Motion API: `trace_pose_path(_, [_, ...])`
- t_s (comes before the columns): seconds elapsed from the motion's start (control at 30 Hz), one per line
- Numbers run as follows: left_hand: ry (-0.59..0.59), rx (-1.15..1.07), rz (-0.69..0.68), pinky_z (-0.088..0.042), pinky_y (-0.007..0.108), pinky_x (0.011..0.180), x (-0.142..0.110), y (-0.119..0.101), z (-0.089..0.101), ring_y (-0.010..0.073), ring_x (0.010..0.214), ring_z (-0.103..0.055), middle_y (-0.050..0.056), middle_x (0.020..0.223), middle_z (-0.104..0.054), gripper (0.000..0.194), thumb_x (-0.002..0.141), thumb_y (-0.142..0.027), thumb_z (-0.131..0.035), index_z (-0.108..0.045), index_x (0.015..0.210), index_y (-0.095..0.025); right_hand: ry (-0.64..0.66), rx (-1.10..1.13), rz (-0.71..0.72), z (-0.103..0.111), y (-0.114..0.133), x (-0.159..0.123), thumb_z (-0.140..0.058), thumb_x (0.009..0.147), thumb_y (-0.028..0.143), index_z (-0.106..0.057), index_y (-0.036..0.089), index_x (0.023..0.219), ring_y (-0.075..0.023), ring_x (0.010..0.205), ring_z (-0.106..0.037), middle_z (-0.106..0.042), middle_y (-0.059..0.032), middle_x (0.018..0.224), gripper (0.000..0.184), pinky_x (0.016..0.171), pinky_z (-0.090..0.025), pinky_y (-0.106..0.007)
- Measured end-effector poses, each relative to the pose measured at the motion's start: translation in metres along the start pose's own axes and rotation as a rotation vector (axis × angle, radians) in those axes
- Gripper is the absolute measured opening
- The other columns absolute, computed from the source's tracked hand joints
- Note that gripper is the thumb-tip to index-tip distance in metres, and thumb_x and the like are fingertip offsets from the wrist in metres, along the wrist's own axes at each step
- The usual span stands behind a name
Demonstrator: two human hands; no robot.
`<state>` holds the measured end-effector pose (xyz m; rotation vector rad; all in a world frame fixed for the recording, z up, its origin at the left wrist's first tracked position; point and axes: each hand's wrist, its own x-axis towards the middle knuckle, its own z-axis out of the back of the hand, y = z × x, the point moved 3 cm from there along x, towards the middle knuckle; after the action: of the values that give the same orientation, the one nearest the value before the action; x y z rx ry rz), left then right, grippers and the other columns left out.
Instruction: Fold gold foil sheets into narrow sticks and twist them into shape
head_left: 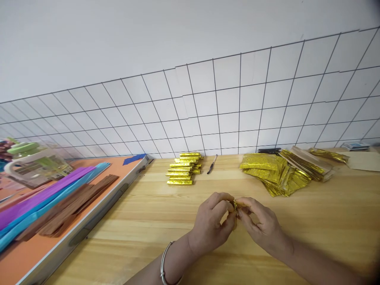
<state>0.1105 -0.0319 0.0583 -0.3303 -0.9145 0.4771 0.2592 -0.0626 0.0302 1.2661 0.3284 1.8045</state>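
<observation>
Between my two hands is a small piece of gold foil paper, mostly hidden by the fingers. My left hand, with a silver bangle on its wrist, pinches it from the left. The thumb and fingertips of my right hand close on its right end. Past my hands lies a stack of folded gold foil strips, and to its right a pen. Flat gold foil sheets are heaped farther right, some in clear packaging.
An orange board with a raised metal edge fills the left side, bearing brown strips, purple paper and blue strips. A clear container with green parts stands behind them. A grid-lined white wall bounds the wooden table.
</observation>
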Motion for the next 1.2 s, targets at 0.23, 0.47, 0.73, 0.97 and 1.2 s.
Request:
trace_pose_path(0.23, [-0.024, -0.038, 0.013, -0.046, 0.026, 0.072, -0.001, 0.0009, -0.0022, 0.0137, 0.084, -0.055, 0.004, 0.095, -0.058, 0.019, 0.075, -0.003, -0.052, -0.046, 0.082, -0.019, 0.017, 0.038, -0.067, -0.0032, 0.0005, -0.0001, -0.046, 0.084, 0.011, -0.049, 0.024, 0.107, -0.0098, 0.067, -0.058, -0.06, 0.001, 0.082, 0.026, 0.064, -0.047, -0.021])
trace_pose_path(0.47, [-0.044, -0.03, 0.055, -0.047, 0.026, 0.074, -0.0047, 0.0018, -0.0037, 0.0141, 0.088, -0.056, 0.005, 0.1, -0.057, 0.018, 0.075, -0.004, -0.052, -0.046, 0.082, -0.019, 0.036, 0.037, -0.116, -0.0053, 0.0014, 0.0008, -0.045, 0.084, 0.013, -0.049, 0.021, 0.084, -0.01, 0.059, -0.051, -0.052, 0.0031, 0.067, 0.009, 0.057, -0.042, -0.021])
trace_pose_path(0.73, [-0.156, 0.056, 0.113, -0.046, 0.027, 0.075, -0.0067, -0.0012, -0.005, 0.0154, 0.09, -0.054, 0.006, 0.098, -0.055, 0.015, 0.075, -0.005, -0.055, -0.048, 0.079, -0.018, 0.03, 0.004, -0.102, -0.0078, -0.0009, 0.0, -0.046, 0.085, 0.013, -0.05, 0.021, 0.086, -0.0104, 0.065, -0.052, -0.055, 0.0019, 0.073, 0.01, 0.061, -0.042, -0.022])
trace_pose_path(0.97, [-0.179, 0.108, 0.189, -0.042, 0.025, 0.065, -0.0045, -0.0041, -0.0039, 0.0139, 0.075, -0.048, 0.002, 0.078, -0.049, 0.009, 0.077, -0.009, -0.054, -0.052, 0.076, -0.018, 0.003, -0.033, -0.068, -0.0078, 0.0015, -0.0011, -0.045, 0.086, 0.013, -0.05, 0.022, 0.086, -0.0115, 0.067, -0.053, -0.055, 0.0013, 0.075, 0.01, 0.063, -0.041, -0.024])
trace_pose_path(1.2, [-0.165, 0.069, 0.245, -0.037, 0.021, 0.055, -0.0046, 0.0017, -0.0054, 0.0102, 0.064, -0.044, 0.0, 0.074, -0.046, 0.013, 0.076, -0.006, -0.051, -0.047, 0.074, -0.018, -0.003, -0.017, -0.043, -0.0093, 0.0023, -0.0008, -0.046, 0.086, 0.013, -0.049, 0.022, 0.086, -0.0112, 0.066, -0.053, -0.055, 0.0016, 0.074, 0.01, 0.062, -0.041, -0.023])
